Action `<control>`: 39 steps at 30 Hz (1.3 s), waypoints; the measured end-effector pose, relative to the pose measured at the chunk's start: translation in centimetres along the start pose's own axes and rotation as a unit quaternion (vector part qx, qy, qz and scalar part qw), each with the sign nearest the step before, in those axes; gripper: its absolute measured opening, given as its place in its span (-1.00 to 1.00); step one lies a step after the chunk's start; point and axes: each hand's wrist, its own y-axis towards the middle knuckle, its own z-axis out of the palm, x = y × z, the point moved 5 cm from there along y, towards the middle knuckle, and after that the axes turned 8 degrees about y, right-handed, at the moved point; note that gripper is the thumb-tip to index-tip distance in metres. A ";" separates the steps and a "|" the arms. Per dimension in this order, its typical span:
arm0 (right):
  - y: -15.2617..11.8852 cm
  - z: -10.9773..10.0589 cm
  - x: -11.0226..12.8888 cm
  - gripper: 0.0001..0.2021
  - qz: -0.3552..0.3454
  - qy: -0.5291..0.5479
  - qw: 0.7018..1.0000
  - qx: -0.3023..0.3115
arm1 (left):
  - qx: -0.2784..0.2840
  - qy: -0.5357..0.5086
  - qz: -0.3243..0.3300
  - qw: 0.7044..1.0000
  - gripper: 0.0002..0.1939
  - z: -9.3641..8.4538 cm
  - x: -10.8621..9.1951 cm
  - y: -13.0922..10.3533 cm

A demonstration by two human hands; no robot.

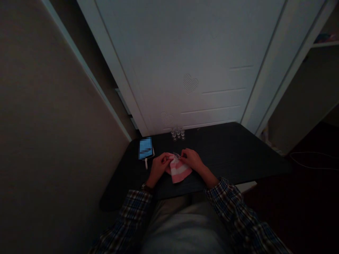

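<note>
A pink and white striped cloth hangs in folds over the dark table, gathered at its top between both hands. My left hand pinches the gathered top from the left side. From the right, my right hand has its fingers closed on the top edge. A small greyish piece shows between the fingertips; what it is cannot be made out in the dim light.
Several small clear glass-like objects stand behind the cloth near the white panel. A phone with a lit screen and a white plug or cable end lie at the left of the dark table. A brown wall rises at the left.
</note>
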 end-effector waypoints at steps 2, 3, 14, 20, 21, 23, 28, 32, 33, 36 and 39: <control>0.0 0.0 0.0 -0.91 -0.008 -0.002 1.000 -0.001 | 0.000 -0.002 0.001 1.000 -0.74 0.0 0.0 0.0; -0.1 0.0 0.1 -0.91 -0.012 -0.003 1.000 0.000 | 0.001 -0.006 0.005 1.000 -0.74 0.0 -0.1 0.0; -0.7 -1.4 1.7 -0.89 -0.051 -0.009 0.998 -0.042 | -0.032 -0.028 0.002 0.999 -0.74 -0.5 -0.5 -0.1; -0.8 -1.3 1.7 -0.90 -0.056 0.033 0.996 -0.064 | -0.023 -0.026 0.000 0.999 -0.71 -0.4 -0.4 -0.1; -0.7 -1.2 1.7 -0.90 -0.057 0.039 0.995 -0.065 | -0.024 -0.023 -0.001 0.999 -0.71 -0.4 -0.3 -0.1; -0.7 -1.1 1.7 -0.90 -0.063 0.051 0.995 -0.060 | -0.032 -0.017 0.000 0.999 -0.71 -0.5 0.0 -0.1; -0.8 -0.9 1.9 -0.79 -0.077 0.066 0.994 -0.029 | -0.058 -0.019 0.004 0.998 -0.75 -0.6 0.4 0.0; -0.8 -0.8 1.9 -0.76 -0.086 0.080 0.993 -0.023 | -0.065 -0.034 -0.006 0.997 -0.74 -0.7 0.6 0.0; -0.8 -0.9 1.9 -0.75 -0.091 0.086 0.992 -0.024 | -0.068 -0.036 -0.011 0.997 -0.74 -0.8 0.6 0.0; -0.8 -0.9 1.9 -0.72 -0.098 0.101 0.990 -0.031 | -0.075 -0.042 -0.014 0.996 -0.73 -0.9 0.6 -0.1; -0.7 -0.9 1.6 -0.70 -0.085 0.107 0.990 -0.038 | -0.073 -0.053 -0.010 0.996 -0.73 -0.9 0.5 -0.1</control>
